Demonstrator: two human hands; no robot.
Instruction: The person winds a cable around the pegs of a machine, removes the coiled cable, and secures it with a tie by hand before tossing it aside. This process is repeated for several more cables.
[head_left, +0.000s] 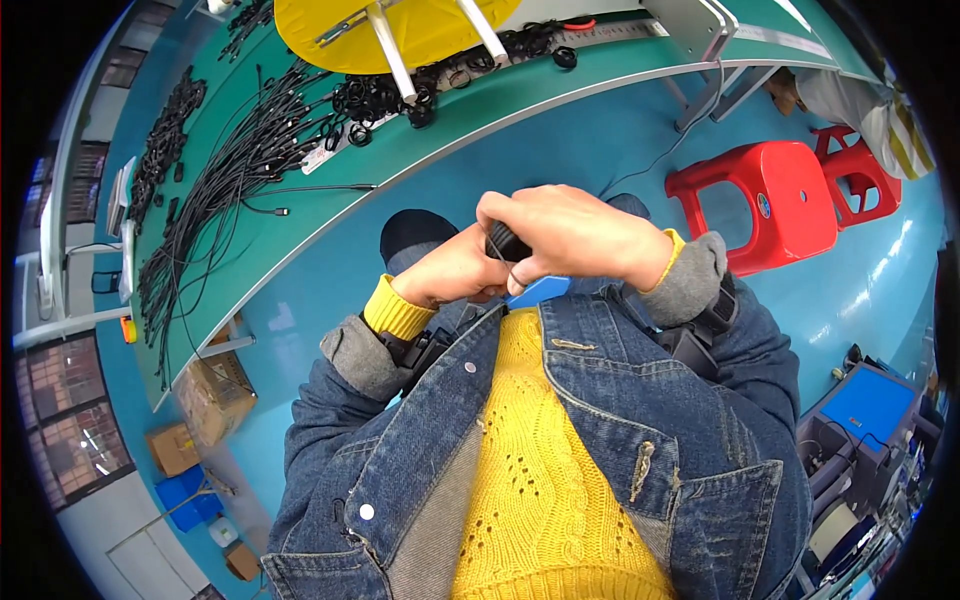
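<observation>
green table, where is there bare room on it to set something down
The green table has a bare patch between the black cable bundle and its front edge, below the loose connector. A narrow strip is bare between the coiled black cables and that edge. It is crowded beside the yellow disc, among those coils.

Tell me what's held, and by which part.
Black, rounded, cable-like coil, held by its sides between left grip and right grip; exact contact hidden. Flat blue piece below right grip: whether held, can't tell.
</observation>
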